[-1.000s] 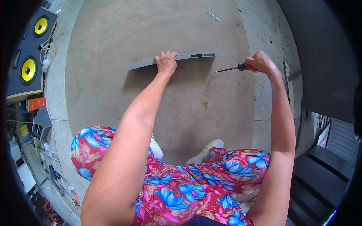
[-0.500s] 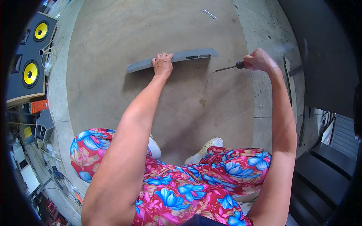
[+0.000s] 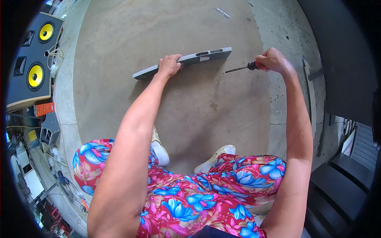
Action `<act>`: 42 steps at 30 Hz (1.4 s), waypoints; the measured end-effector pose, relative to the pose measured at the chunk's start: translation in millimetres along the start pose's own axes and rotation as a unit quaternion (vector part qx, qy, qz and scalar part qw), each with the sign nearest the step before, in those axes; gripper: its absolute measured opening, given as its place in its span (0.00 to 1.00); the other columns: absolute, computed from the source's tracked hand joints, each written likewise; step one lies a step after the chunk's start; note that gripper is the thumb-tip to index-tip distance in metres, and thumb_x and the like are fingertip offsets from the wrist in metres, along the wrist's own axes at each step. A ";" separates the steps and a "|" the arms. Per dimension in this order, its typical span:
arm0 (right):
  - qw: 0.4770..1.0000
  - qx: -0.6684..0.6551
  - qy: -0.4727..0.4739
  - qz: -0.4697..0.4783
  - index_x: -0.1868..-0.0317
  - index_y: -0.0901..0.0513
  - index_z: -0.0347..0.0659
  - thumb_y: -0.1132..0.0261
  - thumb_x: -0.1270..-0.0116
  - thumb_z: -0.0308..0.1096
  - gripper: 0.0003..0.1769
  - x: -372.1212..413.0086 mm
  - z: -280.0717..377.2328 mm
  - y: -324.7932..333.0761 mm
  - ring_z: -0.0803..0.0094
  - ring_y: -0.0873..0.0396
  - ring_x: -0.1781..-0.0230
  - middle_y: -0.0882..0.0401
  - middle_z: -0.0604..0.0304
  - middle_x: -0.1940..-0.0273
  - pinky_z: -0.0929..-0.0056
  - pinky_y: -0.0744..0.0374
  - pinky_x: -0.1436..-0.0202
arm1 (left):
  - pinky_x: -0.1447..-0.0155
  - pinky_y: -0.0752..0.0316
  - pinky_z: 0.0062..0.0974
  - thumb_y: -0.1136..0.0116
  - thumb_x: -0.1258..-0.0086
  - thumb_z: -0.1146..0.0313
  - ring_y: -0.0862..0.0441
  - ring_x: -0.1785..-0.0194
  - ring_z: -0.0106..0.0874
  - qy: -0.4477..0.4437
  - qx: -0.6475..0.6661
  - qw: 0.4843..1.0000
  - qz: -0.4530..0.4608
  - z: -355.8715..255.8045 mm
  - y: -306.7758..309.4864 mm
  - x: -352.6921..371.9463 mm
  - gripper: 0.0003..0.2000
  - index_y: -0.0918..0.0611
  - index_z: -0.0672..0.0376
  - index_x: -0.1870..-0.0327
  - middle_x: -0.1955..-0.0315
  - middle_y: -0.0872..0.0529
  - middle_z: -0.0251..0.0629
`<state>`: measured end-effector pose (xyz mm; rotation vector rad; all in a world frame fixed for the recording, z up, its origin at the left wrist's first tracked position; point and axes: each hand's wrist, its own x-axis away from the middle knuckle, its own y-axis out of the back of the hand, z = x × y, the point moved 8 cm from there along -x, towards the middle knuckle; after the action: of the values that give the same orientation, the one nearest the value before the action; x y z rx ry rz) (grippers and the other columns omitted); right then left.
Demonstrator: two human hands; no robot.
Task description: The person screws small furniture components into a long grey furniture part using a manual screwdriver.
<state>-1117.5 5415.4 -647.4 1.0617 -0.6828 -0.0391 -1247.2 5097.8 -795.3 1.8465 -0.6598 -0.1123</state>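
Surface: brown board, flat, matt, lightly stained, laid over a pale concrete floor that shows along the board's left and right edges. Item one: grey trim strip, long, narrow and slightly curved, with two dark slots near its right end; it lies crosswise over the far middle of the board, its right end farther away than its left, and throws a shadow towards the near edge. Left hand: closed over the strip a little left of its middle, fingers curled round it. Right hand: a fist clenched on the dark handle of a screwdriver, held by the board's right edge; the thin shaft points left towards the strip's right end and stops short of it. Small metal piece: alone on the far part of the board. Near edge: two white shoes and floral trousers of the person. Room, left of the board: black speaker cabinet with two yellow cones, an orange box, loose cables. Room, right of the board: dark panels and dark stepped boards.
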 end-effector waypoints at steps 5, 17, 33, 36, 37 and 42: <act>1.000 -0.009 0.012 -0.002 0.82 0.19 0.36 0.40 0.40 0.43 0.20 -5.9 1.8 -2.9 0.75 0.25 0.81 0.24 0.61 0.83 0.72 0.26 0.73 | 0.43 0.26 0.36 0.37 0.39 0.64 0.18 0.48 0.43 0.005 0.101 0.991 0.091 18.6 -14.1 -5.9 0.17 0.18 0.55 0.49 0.54 0.14 0.46; 1.000 -0.009 0.001 0.015 0.80 0.17 0.37 0.40 0.42 0.43 0.18 -3.0 -3.0 -2.1 0.75 0.24 0.80 0.22 0.61 0.82 0.73 0.25 0.71 | 0.40 0.29 0.43 0.34 0.41 0.61 0.23 0.41 0.43 -0.007 0.019 0.999 -0.043 -11.8 -12.0 -4.2 0.27 0.24 0.43 0.38 0.48 0.19 0.44; 1.000 0.011 -0.005 -0.003 0.78 0.15 0.39 0.40 0.41 0.44 0.18 -5.0 -3.0 -0.4 0.73 0.22 0.80 0.20 0.58 0.81 0.70 0.24 0.72 | 0.52 0.25 0.40 0.39 0.42 0.75 0.22 0.55 0.43 -0.156 0.152 0.951 -0.220 -73.6 -1.9 12.5 0.08 0.20 0.53 0.62 0.63 0.23 0.41; 1.000 0.016 -0.002 -0.011 0.79 0.18 0.36 0.39 0.40 0.44 0.20 -1.7 -0.4 1.3 0.75 0.26 0.83 0.23 0.60 0.83 0.71 0.26 0.75 | 0.49 0.25 0.39 0.38 0.44 0.78 0.22 0.53 0.44 -0.151 0.149 0.951 -0.225 -75.0 -11.1 16.2 0.12 0.22 0.57 0.58 0.60 0.23 0.43; 1.000 0.019 -0.005 -0.010 0.80 0.18 0.36 0.39 0.40 0.44 0.20 -0.8 -0.3 1.9 0.75 0.26 0.83 0.23 0.60 0.83 0.72 0.27 0.75 | 0.49 0.26 0.39 0.38 0.44 0.78 0.22 0.53 0.44 -0.159 0.146 0.949 -0.227 -76.1 -13.4 17.4 0.13 0.22 0.57 0.58 0.60 0.22 0.43; 0.999 0.027 -0.019 0.006 0.77 0.14 0.40 0.40 0.42 0.44 0.17 0.0 -1.1 3.0 0.71 0.19 0.77 0.19 0.59 0.80 0.71 0.23 0.70 | 0.53 0.26 0.40 0.41 0.43 0.77 0.23 0.58 0.44 -0.219 0.137 0.925 -0.279 -78.5 -15.4 24.4 0.11 0.21 0.52 0.59 0.64 0.23 0.41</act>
<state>-1117.8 5417.7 -645.2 1.1104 -0.7284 -0.0309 -1190.6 5155.4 -773.6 2.2640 -0.4401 -0.8672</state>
